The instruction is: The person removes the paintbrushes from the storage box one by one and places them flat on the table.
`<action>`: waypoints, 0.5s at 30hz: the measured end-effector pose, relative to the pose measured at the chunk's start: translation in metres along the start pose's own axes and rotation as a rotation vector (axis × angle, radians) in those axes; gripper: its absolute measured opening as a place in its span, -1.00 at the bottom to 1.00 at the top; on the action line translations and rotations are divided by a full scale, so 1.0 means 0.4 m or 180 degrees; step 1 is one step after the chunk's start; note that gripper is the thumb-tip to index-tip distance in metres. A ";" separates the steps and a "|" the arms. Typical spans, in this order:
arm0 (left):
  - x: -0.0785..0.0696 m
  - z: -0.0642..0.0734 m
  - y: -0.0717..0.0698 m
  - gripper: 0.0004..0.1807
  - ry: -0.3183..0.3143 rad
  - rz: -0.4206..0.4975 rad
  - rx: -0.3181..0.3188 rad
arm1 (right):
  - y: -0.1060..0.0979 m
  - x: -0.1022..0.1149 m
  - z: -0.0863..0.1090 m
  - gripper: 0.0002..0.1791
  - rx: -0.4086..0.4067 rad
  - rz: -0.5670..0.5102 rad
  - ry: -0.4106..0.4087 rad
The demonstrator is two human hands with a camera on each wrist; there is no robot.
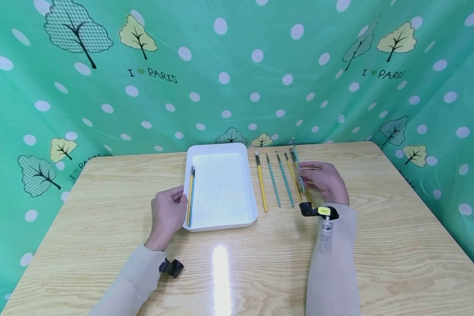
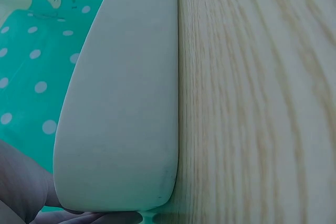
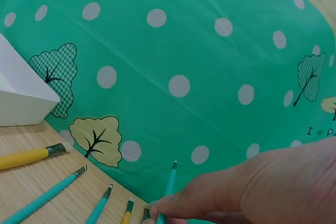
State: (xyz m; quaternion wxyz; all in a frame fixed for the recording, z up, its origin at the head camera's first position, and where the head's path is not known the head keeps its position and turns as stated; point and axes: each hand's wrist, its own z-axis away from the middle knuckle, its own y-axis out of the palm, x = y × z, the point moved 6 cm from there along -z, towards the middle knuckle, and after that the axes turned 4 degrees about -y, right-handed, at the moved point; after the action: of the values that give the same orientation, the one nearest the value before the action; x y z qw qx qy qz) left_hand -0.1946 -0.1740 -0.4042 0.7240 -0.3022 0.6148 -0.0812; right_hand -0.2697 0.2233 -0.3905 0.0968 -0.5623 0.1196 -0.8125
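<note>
Tabletop (image 1: 395,245); fingers (image 3: 194,195) pinch a brush (image 3: 170,181); tray (image 1: 221,188) holds two (head view only).

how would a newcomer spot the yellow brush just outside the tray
On the wooden table, find the white tray. Just right of it lies a row of brushes. Take the nearest: the yellow brush, thicker than its teal neighbour.

Close by the person's left wrist I can see the outer wall of a smooth, off-white tray (image 2: 118,98) with a rounded corner. Along the tray's right edge spreads a pale wooden tabletop (image 2: 247,98) streaked with brown grain; beyond its left edge shows a green cloth (image 2: 26,103) with white dots. The bare left hand (image 2: 23,184) is at the tray's lower corner, partly hidden behind the wall, a finger along the bottom end.
</note>
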 end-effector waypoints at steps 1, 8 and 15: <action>0.000 0.000 0.000 -0.63 0.0001 -0.0001 0.0001 | -0.004 -0.003 0.000 -0.47 -0.0034 -0.0001 0.0002; 0.002 -0.001 0.000 -0.62 -0.0020 0.0001 0.0008 | -0.027 -0.021 0.000 -0.47 -0.0243 -0.0013 0.0080; 0.002 -0.002 0.000 -0.62 -0.0013 -0.0025 -0.0006 | -0.046 -0.040 0.002 -0.51 -0.0525 0.0001 0.0219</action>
State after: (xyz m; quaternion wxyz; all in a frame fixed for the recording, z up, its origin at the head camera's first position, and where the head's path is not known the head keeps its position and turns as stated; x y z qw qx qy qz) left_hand -0.1950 -0.1746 -0.4050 0.7246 -0.3056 0.6121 -0.0828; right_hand -0.2640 0.2453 -0.3990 0.0461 -0.5402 0.1895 -0.8186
